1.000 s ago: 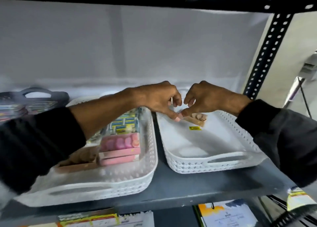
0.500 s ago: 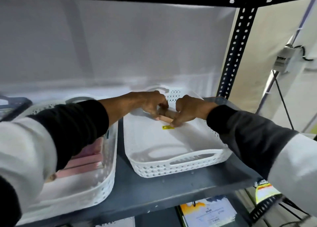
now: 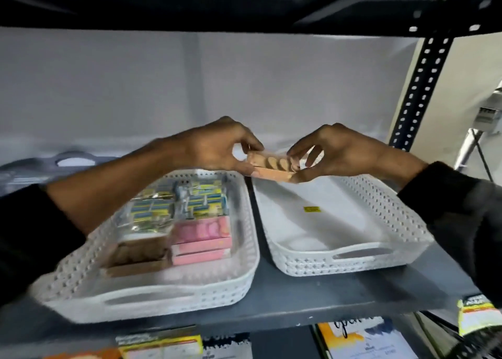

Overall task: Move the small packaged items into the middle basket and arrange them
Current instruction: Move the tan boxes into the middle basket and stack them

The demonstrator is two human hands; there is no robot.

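Note:
My left hand (image 3: 217, 148) and my right hand (image 3: 335, 152) together hold a small tan packet (image 3: 271, 166) by its two ends, lifted above the gap between two white baskets. The middle basket (image 3: 152, 297) on the left holds blue-and-yellow packets (image 3: 206, 201), pink packets (image 3: 202, 240) and brown packets (image 3: 133, 258) laid in rows. The right basket (image 3: 350, 259) has only a yellow sticker (image 3: 311, 209) on its floor.
Both baskets sit on a dark metal shelf (image 3: 285, 296). A grey basket (image 3: 73, 161) stands at the far left behind my forearm. A perforated upright post (image 3: 418, 92) rises at the right. Printed packages (image 3: 364, 339) lie on the shelf below.
Both hands have lifted the tan packet out of the right basket and carried it left, toward the middle basket. The camera view swung back left.

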